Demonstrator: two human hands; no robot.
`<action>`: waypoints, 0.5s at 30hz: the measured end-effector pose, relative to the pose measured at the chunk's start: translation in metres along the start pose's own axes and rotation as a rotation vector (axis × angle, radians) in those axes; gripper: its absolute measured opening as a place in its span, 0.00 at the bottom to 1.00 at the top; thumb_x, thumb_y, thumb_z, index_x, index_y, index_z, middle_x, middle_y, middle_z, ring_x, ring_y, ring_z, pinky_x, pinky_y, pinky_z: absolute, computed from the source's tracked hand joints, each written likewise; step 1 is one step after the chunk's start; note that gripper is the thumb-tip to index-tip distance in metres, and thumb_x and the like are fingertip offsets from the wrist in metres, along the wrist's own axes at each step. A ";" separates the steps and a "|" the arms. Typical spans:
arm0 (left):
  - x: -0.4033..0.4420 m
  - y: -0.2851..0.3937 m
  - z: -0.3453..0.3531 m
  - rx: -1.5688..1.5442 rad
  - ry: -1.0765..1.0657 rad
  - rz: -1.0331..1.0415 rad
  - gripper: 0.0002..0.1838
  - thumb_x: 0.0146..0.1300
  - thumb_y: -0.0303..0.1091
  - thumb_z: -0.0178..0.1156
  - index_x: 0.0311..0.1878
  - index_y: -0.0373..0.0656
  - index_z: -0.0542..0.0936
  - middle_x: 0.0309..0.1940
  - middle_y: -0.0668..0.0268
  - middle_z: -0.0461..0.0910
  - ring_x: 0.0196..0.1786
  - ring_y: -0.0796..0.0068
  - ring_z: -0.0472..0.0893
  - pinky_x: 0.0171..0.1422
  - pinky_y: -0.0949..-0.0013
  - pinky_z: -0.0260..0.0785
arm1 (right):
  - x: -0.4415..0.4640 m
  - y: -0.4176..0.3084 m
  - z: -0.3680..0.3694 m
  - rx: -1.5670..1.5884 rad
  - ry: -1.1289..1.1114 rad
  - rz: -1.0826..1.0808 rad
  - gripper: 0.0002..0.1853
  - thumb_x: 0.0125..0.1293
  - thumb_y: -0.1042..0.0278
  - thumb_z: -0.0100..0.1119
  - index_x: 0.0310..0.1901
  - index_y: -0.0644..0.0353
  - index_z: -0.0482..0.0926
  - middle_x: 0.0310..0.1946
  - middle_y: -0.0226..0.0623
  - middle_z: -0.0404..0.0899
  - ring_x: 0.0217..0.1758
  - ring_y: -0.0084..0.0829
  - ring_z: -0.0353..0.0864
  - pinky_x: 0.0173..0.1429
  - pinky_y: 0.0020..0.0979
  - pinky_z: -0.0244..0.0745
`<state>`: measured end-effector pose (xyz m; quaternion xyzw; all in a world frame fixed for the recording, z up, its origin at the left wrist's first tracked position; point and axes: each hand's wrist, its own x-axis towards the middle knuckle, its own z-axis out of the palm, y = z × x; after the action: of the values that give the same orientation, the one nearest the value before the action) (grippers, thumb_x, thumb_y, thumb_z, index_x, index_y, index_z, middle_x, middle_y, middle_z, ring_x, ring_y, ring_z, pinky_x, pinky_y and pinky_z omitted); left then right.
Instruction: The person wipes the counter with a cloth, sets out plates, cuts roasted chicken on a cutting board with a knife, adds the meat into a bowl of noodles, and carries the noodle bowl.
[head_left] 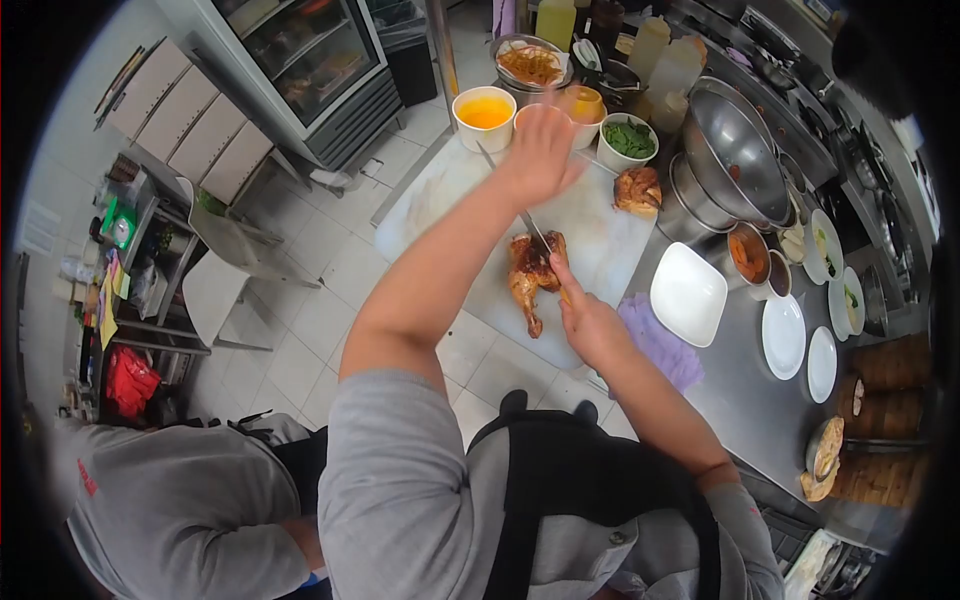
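A browned piece of roast chicken with its leg (524, 272) lies near the front of the white cutting board (605, 245). In my right hand (595, 328) is the handle of a long knife (538, 230), its blade lying across the chicken. The blade points away from me and is partly hidden beneath my left wrist. My left hand (542, 150), smeared by motion, is raised above the board's far side with its fingers stretched out, holding nothing visible. Beneath and beyond it are the tubs. Another browned chicken piece (637, 191) rests at the board's right edge.
Tubs of yellow liquid (484, 114) and green leaves (628, 142) line the board's far edge. To the right are a large metal bowl (740, 150), a square white plate (689, 294) and a purple cloth (660, 345). A co-worker's grey sleeve (200, 520) is at lower left.
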<state>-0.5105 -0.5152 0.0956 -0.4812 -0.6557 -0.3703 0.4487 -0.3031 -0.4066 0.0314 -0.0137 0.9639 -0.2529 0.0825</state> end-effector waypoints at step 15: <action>-0.067 -0.040 0.021 0.167 -0.804 -0.274 0.43 0.66 0.46 0.56 0.77 0.43 0.44 0.78 0.51 0.40 0.78 0.38 0.35 0.76 0.35 0.29 | 0.021 0.007 -0.019 0.074 -0.027 -0.053 0.36 0.70 0.68 0.50 0.75 0.34 0.47 0.29 0.55 0.79 0.33 0.55 0.80 0.39 0.51 0.73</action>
<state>-0.5447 -0.5265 0.0239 -0.4576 -0.8639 -0.1552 0.1419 -0.3265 -0.3930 0.0407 -0.0395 0.9520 -0.2902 0.0893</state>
